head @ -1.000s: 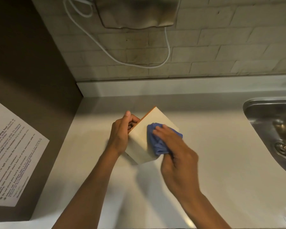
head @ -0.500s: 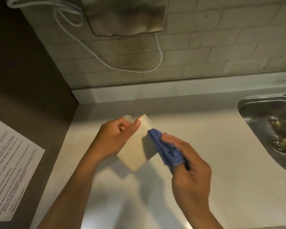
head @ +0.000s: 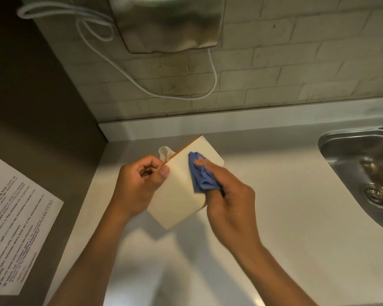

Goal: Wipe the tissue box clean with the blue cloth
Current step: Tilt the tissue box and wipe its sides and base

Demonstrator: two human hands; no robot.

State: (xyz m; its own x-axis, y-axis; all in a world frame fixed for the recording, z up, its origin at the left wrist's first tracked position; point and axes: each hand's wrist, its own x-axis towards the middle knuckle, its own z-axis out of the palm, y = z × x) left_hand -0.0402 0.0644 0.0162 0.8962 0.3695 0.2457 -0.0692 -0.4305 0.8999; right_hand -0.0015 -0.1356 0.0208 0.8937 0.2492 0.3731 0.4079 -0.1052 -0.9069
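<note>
The left hand [head: 139, 184] grips the cream tissue box [head: 181, 191] by its orange edge, tilted above the white countertop [head: 296, 217] — a tissue [head: 164, 151] pokes out behind. The right hand [head: 228, 199], fingers curled round the bunched blue cloth [head: 200, 173], presses it against the box's broad face (near the sink [head: 363, 164]).

head cam | looks steeply down, close | counter [head: 296, 217], tiled wall [head: 274, 62] ahead

Kitchen: steel sink [head: 360, 160], white counter [head: 285, 217], tiled backsplash [head: 296, 51].
</note>
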